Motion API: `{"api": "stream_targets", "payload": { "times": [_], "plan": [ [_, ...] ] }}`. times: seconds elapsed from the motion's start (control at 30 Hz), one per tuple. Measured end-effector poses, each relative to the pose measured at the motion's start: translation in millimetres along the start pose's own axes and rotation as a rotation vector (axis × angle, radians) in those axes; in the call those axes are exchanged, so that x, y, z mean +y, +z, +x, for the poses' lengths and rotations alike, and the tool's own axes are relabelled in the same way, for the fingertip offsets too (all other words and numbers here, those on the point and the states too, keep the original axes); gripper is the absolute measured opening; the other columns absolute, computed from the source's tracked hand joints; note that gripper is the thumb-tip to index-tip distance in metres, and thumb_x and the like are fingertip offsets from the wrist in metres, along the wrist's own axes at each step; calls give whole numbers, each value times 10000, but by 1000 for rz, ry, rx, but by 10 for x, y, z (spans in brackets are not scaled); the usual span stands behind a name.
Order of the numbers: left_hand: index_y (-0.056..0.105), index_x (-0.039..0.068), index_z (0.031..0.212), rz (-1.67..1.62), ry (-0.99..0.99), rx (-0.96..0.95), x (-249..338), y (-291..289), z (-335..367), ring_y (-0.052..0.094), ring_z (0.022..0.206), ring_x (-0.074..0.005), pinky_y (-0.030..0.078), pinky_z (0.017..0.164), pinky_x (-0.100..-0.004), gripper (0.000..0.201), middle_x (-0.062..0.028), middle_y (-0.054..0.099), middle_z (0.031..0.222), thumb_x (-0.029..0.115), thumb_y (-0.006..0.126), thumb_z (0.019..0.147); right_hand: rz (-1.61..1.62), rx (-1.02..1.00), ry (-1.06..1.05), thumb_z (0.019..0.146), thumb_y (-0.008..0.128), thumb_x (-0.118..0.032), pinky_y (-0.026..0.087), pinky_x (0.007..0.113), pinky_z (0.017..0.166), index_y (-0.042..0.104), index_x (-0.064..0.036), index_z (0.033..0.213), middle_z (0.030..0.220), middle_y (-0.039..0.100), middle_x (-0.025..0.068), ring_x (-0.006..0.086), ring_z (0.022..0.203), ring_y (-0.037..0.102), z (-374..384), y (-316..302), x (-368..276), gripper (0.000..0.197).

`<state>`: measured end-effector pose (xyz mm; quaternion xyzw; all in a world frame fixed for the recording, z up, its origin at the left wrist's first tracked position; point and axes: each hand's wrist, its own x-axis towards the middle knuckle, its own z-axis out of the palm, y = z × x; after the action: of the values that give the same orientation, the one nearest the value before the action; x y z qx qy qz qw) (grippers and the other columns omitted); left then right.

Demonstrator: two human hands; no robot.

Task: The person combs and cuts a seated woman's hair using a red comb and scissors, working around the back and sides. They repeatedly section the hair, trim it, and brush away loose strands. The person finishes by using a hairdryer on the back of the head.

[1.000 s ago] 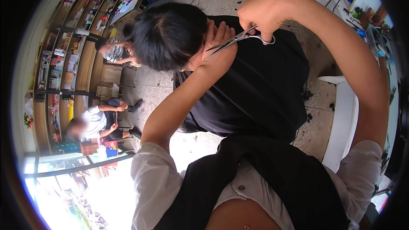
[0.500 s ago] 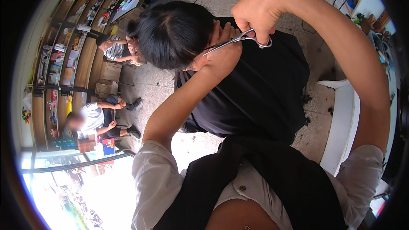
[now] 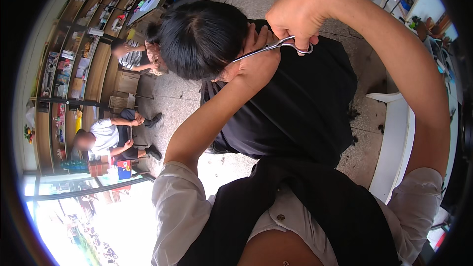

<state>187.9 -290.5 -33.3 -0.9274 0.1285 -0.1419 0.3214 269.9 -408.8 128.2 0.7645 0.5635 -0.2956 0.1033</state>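
A seated person's head with short black hair (image 3: 199, 39) is in front of me, a black cape (image 3: 300, 98) draped over the body. My left hand (image 3: 260, 61) lies against the side of the head, its visible fingers stretched out near the ear; the thumb is hidden. From the right, my right hand (image 3: 298, 19) grips silver scissors (image 3: 268, 48) by the finger loops. Their blades look closed together and cross over my left hand, the tips reaching the hair edge beside the head.
Shelves with many small goods (image 3: 69, 69) line the left wall. Two people sit there, one in a white shirt (image 3: 104, 135), another in a striped top (image 3: 130, 59). A white counter edge (image 3: 394, 138) stands at right. Dark hair clippings (image 3: 354, 114) lie on the floor.
The scissor blades have come together from a slightly parted position. My right hand has shifted a little to the left; my left hand stays at the head.
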Motion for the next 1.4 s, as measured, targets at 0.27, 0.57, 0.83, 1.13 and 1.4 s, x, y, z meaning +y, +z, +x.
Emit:
{"api": "stream_targets", "payload": {
  "times": [0.27,0.57,0.83,1.13,1.4],
  "plan": [
    [528,-36,1155,-97,29,26,-14,49,-2,449,1213,-296,230,1065,-532,389,-151,550,1183,149,471,817,-11,-17,-15,634,712,-123,502,279,492,653,10,693,603,632,86,148,537,630,-100,6,-50,157],
    [534,-49,1145,-99,27,60,-9,58,3,458,1201,-299,232,1064,-532,387,-168,557,1164,136,476,809,53,-8,-16,646,709,-75,500,272,491,648,4,692,598,629,85,142,543,631,-10,52,-13,110],
    [558,-48,1120,-147,1,96,-61,-98,-44,463,1190,-311,237,1057,-537,380,-192,578,1116,140,482,800,33,-59,-36,646,715,-204,488,265,496,653,-16,687,588,625,62,136,553,634,-130,15,-58,202],
    [611,69,1095,-547,-22,189,-45,57,21,412,1227,-310,249,1048,-530,372,-129,584,1136,247,526,780,69,-68,-73,661,702,-185,484,266,506,653,-29,693,601,630,65,127,561,628,-10,18,-122,166],
    [604,65,1120,-779,-116,150,6,243,1,410,1227,-311,205,1063,-539,431,-118,582,1149,317,511,782,131,-70,-229,692,680,-120,471,271,504,639,-15,714,618,635,61,132,559,620,53,209,-64,115]
  ]
}}
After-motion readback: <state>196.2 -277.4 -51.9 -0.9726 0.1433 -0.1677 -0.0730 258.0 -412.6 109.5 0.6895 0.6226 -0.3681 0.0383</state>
